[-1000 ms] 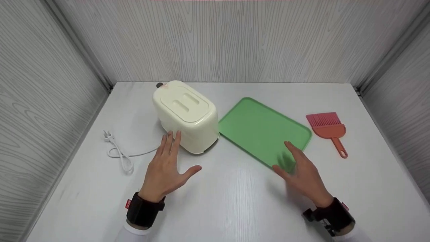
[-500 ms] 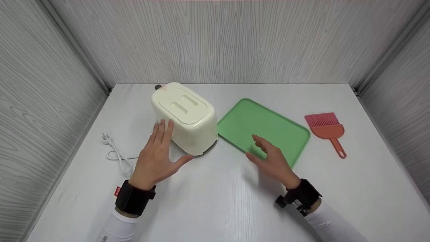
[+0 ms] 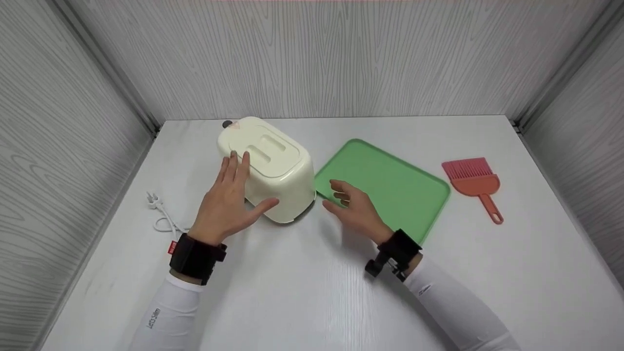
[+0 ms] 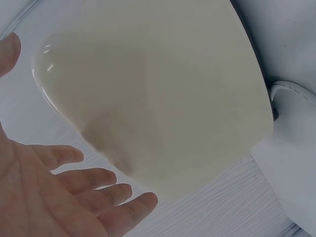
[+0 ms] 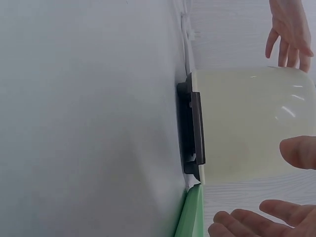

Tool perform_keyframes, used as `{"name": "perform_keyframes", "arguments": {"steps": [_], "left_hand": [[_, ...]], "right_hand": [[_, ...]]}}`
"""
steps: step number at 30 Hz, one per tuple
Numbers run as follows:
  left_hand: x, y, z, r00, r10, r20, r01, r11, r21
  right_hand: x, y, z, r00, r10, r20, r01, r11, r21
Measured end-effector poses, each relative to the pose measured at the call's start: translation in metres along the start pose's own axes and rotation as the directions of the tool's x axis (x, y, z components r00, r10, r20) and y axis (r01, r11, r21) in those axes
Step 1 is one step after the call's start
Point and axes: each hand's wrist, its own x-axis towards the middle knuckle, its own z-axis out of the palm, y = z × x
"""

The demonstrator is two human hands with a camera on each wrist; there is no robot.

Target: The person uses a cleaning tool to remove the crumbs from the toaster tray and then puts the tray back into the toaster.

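Observation:
A cream toaster (image 3: 287,190) with a lid over its top stands upright at the left of the table. My left hand (image 3: 225,207) is spread beside its left side, fingers straight and thumb stretched out across its near end in the head view. In the left wrist view the fingers (image 4: 111,197) lie along the toaster's edge, with a faint reflection on its wall. My right hand (image 3: 358,212) is held to the right of the toaster, over the near edge of the green tray (image 3: 390,180), fingers loosely bent, nothing in them.
A white power cord with plug (image 3: 155,202) lies left of the toaster, partly hidden by my left arm. On the right lies a small red-orange brush and dustpan (image 3: 475,183). Grey wood-grain panels (image 3: 317,58) enclose the table's back and sides.
My right hand has swung left from the tray's right part toward the toaster. My left hand has moved forward along the toaster's left side. Toaster and tray stay in place.

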Motion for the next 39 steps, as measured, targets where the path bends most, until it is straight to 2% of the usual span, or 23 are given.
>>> {"name": "perform_keyframes", "arguments": {"steps": [9, 16, 25, 39], "left_hand": [[0.012, -0.001, -0.002, 0.999, -0.007, 0.037, 0.005, 0.999, 0.037], [0.019, 0.000, 0.000, 0.998, -0.017, 0.059, 0.014, 0.999, 0.047], [0.027, 0.001, 0.003, 0.998, -0.006, 0.070, 0.003, 0.999, 0.037], [0.028, 0.004, 0.005, 0.996, 0.001, 0.093, -0.005, 0.999, 0.042]], "right_hand": [[0.026, -0.002, 0.021, 1.000, 0.015, -0.021, -0.013, 0.998, 0.068], [0.034, 0.005, 0.033, 0.999, -0.034, -0.005, 0.035, 0.991, 0.128], [0.043, 0.011, 0.033, 1.000, 0.003, 0.021, -0.006, 0.982, 0.191], [0.041, 0.013, 0.032, 0.997, -0.044, 0.070, 0.033, 0.989, 0.142]]}}
